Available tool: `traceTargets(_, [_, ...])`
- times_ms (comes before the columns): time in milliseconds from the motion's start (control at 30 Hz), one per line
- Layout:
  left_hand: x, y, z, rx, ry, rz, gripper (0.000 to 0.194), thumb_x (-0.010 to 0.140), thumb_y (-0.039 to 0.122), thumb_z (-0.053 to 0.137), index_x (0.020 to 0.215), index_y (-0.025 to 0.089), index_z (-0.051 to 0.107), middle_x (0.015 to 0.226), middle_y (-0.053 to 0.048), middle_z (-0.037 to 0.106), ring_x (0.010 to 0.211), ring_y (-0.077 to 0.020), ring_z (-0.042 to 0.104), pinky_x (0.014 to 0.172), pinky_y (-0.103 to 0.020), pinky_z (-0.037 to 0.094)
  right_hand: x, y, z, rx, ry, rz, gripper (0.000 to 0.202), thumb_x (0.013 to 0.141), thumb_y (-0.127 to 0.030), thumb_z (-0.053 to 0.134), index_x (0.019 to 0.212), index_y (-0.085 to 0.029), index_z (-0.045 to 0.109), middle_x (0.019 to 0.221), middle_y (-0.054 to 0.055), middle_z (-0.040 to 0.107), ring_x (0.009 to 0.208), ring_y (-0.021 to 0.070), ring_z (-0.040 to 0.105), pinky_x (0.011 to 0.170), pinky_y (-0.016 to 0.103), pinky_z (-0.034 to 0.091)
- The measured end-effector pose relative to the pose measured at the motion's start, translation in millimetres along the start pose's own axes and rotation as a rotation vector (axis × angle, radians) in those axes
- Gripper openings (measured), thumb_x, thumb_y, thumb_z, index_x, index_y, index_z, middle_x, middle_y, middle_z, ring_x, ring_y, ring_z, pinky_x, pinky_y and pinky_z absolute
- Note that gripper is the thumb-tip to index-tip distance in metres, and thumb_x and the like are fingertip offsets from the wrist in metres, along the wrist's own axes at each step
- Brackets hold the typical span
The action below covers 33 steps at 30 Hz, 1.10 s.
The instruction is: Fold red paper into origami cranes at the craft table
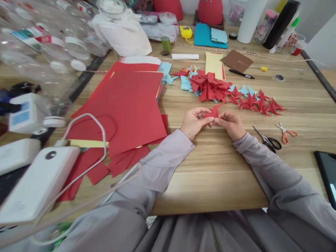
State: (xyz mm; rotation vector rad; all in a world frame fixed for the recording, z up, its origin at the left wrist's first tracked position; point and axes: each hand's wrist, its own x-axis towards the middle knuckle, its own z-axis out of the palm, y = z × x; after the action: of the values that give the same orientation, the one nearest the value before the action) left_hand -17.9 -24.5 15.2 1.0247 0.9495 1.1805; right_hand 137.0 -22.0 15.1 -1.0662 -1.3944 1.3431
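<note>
Between my two hands is a small folded piece of red paper (211,112), held just above the wooden table. My left hand (193,120) pinches its left side between thumb and fingers. On the opposite side, the thumb and fingers of my right hand (233,123) grip the paper's right edge. Beyond the hands lies a heap of folded red paper pieces (207,85), with light blue folded pieces (186,83) under and beside it. More pointed red paper pieces (259,103) are spread to the right of the heap.
Large red sheets (131,105) cover the table's left side. Black scissors (270,141) and orange-handled scissors (285,133) lie right of my hands. A white power bank (39,182) with a cable sits at left; plastic bottles (76,47) crowd behind. A phone (328,175) is at the right edge.
</note>
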Motion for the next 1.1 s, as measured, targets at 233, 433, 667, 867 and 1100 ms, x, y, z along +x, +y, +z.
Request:
traceTargets(233, [1.1,4.3,-1.5,-0.059,-0.050,-0.042,0.041,0.054,0.029,0.081,0.086,0.010,0.061,0.056,-0.002,0.065,0.052,-0.0148,0.064,0.043,-0.021,0.047,0.0,0.0,-3.1,0.068,-0.017,0.045,0.035,0.058,-0.047,0.079,0.063,-0.017,0.060,0.057,-0.001,0.064,0.053,0.0104,0.058,0.057,0.025,0.049])
traceTargets(433, [1.4,5.2,-3.6,-0.063,-0.062,-0.068,0.042,0.057,0.030,0.079,0.092,0.011,0.063,0.065,-0.004,0.069,0.056,-0.0163,0.067,0.044,-0.022,0.049,1.0,-0.5,-4.5,0.092,-0.010,0.049,0.035,0.058,-0.048,0.078,0.064,-0.017,0.063,0.056,0.000,0.065,0.052,0.0109,0.058,0.055,0.026,0.049])
traceTargets(667, [2.4,4.5,-5.0,-0.068,-0.066,-0.078,0.041,0.059,0.029,0.078,0.093,0.012,0.063,0.069,-0.005,0.071,0.057,-0.0168,0.067,0.045,-0.022,0.049,1.0,-0.4,-5.1,0.086,-0.012,0.047,0.033,0.059,-0.046,0.079,0.063,-0.017,0.063,0.056,-0.001,0.066,0.052,0.0114,0.059,0.054,0.026,0.050])
traceTargets(867, [2.5,4.8,-5.6,-0.087,-0.057,-0.058,0.040,0.059,0.030,0.078,0.091,0.011,0.063,0.060,-0.003,0.068,0.054,-0.0145,0.065,0.046,-0.021,0.048,0.2,-1.6,-5.1,0.097,-0.034,0.030,0.032,0.060,-0.047,0.078,0.065,-0.018,0.066,0.060,0.001,0.068,0.052,0.0116,0.061,0.056,0.026,0.052])
traceTargets(1100, [3.4,5.1,-5.4,-0.107,-0.013,-0.064,0.037,0.059,0.029,0.077,0.090,0.012,0.064,0.058,-0.002,0.067,0.052,-0.0124,0.064,0.047,-0.020,0.048,0.7,1.5,-6.4,0.146,-0.057,0.042,0.033,0.063,-0.049,0.075,0.073,-0.019,0.068,0.066,0.001,0.069,0.055,0.0128,0.064,0.057,0.026,0.053])
